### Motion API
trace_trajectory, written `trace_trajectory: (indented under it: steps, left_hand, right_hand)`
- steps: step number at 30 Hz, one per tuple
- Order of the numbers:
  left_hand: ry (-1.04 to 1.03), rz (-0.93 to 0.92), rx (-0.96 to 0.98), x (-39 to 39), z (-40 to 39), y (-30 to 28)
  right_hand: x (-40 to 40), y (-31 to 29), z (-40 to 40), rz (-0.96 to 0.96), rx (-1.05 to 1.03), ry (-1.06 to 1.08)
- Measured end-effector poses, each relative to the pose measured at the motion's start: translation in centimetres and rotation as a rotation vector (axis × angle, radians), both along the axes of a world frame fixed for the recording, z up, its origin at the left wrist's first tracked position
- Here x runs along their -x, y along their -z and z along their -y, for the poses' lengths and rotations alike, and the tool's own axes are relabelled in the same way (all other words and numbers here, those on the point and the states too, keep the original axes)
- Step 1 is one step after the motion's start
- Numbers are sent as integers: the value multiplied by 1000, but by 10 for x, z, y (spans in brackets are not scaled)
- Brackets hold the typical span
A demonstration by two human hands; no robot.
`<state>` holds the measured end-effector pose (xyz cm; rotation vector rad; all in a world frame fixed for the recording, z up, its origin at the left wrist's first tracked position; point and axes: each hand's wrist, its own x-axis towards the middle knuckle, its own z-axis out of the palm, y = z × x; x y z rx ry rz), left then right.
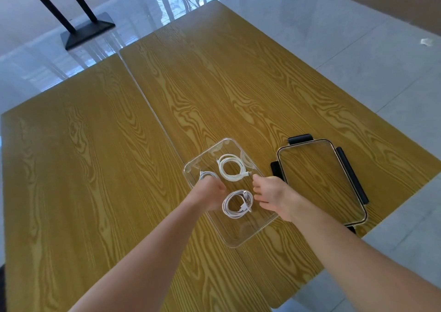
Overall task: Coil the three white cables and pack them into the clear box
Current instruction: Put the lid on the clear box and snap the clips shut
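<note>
I see both hands reaching into the clear box (241, 241), which sits open on the wooden table (95, 168). My left hand (210, 192) is curled at the box's left wall, and its fingers close around a coiled white cable (207, 174) whose loops poke out just beyond the knuckles; most of that coil is hidden by the hand. My right hand (274, 197) lies over the box's right rim, fingers relaxed and slightly spread, pinching nothing that I can make out. One fingertip points toward the connector end of the far coil (232, 169), which lies on the box floor just beyond both hands; I cannot tell if it touches. The near coil (237, 204) lies on the floor between the two hands, just beside the right fingers, its plugs resting across the loop. The box's lid (322, 183), clear with black latches, lies flat on the table just right of the right hand, apart from the box.
</note>
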<state>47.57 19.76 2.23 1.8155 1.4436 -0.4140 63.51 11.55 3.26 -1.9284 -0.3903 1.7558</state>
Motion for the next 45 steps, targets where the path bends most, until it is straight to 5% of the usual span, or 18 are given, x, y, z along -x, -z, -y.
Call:
trace_trajectory:
  steps: [7, 12, 26, 45]
  left_hand:
    - [-513, 451, 143, 33, -9, -43]
    - [-597, 575, 143, 35, -13, -68]
    - [-263, 416, 24, -77, -19, -71]
    - [216, 42, -131, -236, -54, 24]
  right_hand:
    - [-31, -34, 36, -226, -236, 369]
    - [-53, -46, 55, -254, -286, 576]
    - [-123, 5, 139, -224, -207, 825]
    - [-136, 73, 210, -170, 12, 928]
